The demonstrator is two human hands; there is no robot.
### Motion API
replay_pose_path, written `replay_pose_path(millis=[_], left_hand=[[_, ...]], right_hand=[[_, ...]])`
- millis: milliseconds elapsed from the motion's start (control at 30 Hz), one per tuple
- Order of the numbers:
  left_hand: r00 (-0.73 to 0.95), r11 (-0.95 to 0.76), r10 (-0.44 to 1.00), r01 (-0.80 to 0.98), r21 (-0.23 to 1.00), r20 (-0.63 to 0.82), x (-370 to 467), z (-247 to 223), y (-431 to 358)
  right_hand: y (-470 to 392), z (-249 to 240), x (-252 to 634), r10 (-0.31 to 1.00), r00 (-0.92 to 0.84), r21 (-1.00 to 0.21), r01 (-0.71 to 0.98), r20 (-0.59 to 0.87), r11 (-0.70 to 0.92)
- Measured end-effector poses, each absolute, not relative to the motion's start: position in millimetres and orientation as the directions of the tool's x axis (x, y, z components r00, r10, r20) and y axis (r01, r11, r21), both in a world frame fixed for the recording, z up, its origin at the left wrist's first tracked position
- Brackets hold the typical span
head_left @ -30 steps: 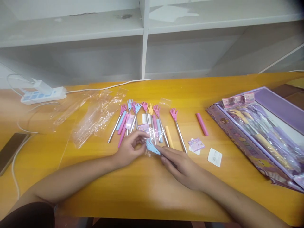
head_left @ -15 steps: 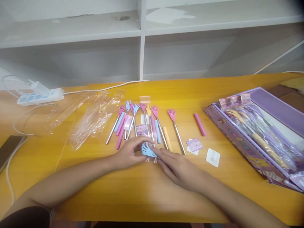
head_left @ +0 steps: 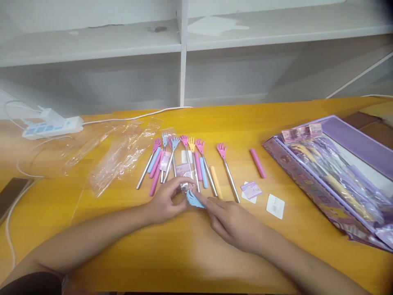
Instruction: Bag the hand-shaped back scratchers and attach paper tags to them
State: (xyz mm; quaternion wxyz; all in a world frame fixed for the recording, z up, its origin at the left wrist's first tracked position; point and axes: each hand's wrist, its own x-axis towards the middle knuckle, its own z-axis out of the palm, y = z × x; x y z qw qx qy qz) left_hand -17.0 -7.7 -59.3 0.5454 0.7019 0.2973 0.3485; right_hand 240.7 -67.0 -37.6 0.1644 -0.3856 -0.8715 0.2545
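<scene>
My left hand (head_left: 168, 201) pinches a small clear plastic bag (head_left: 187, 187) between thumb and fingers. A light-blue back scratcher (head_left: 195, 200) is gripped in my right hand (head_left: 231, 217); its hand-shaped head points left, close to my left thumb, and its rod is hidden behind the fingers. Beyond my hands lie several telescopic back scratchers with metal rods, among them a pink one (head_left: 221, 151) and an orange one (head_left: 191, 143). Between them are loose handle tubes: pink (head_left: 155, 180), blue (head_left: 203, 173) and yellow (head_left: 216, 182).
Crumpled clear bags (head_left: 116, 159) lie left of the scratchers, near a white power strip (head_left: 53, 128) with cables. To the right are a pink tube (head_left: 257, 163), a purple card (head_left: 251, 190), a white card (head_left: 275, 206) and a purple box (head_left: 307, 180) holding packaged scratchers.
The blue scratcher head has shifted slightly right and turned, coming out of the clear plastic around it. The bag now sits farther up, by my left fingertips.
</scene>
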Motion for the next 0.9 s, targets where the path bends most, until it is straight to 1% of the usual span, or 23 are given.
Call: replay_pose_path(millis=[67, 200, 367, 467, 567, 633, 733, 800, 833, 900], left_hand=[[0.602, -0.23, 0.784, 0.054, 0.972, 0.152, -17.3, -59.2, -8.8], [0.609, -0.154, 0.786, 0.019, 0.988, 0.111, -17.2, -60.7, -10.4], [0.548, -0.224, 0.815, -0.004, 0.975, 0.19, -16.7, -63.1, -11.6], [0.497, -0.232, 0.85, 0.052, 0.971, 0.176, -16.8, -63.5, -10.7], [0.514, -0.226, 0.847, 0.113, 0.968, 0.138, -17.1, -61.6, -9.5], [0.541, -0.243, 0.829, 0.12, 0.963, 0.141, -17.1, -59.1, -9.2], [0.557, -0.254, 0.817, 0.107, 0.961, 0.153, -16.4, -54.9, -9.3], [0.547, -0.23, 0.826, 0.098, 0.968, 0.141, -15.6, -53.3, -9.4], [0.535, -0.214, 0.834, 0.092, 0.972, 0.133, -15.1, -53.2, -9.6], [0.512, -0.178, 0.851, 0.078, 0.981, 0.114, -14.2, -54.5, -9.9]], right_hand=[[-66.8, -37.7, 241.0, 0.748, -0.657, -0.545, 0.593, 0.097, 0.592], [-65.2, -36.8, 241.6, 0.732, -0.671, -0.494, 0.6, 0.12, 0.63], [-64.6, -36.3, 242.8, 0.735, -0.662, -0.413, 0.633, 0.15, 0.654], [-64.5, -38.1, 244.3, 0.726, -0.667, -0.385, 0.634, 0.168, 0.671], [-63.5, -38.4, 245.8, 0.719, -0.677, -0.371, 0.634, 0.157, 0.678], [-62.4, -37.2, 246.8, 0.716, -0.681, -0.363, 0.636, 0.151, 0.681], [-60.9, -34.7, 248.3, 0.701, -0.687, -0.345, 0.621, 0.193, 0.704], [-61.0, -32.8, 248.8, 0.699, -0.676, -0.383, 0.596, 0.235, 0.706], [-61.6, -31.7, 248.6, 0.712, -0.658, -0.431, 0.584, 0.245, 0.688], [-63.5, -28.8, 247.2, 0.774, -0.599, -0.582, 0.561, 0.207, 0.589]])
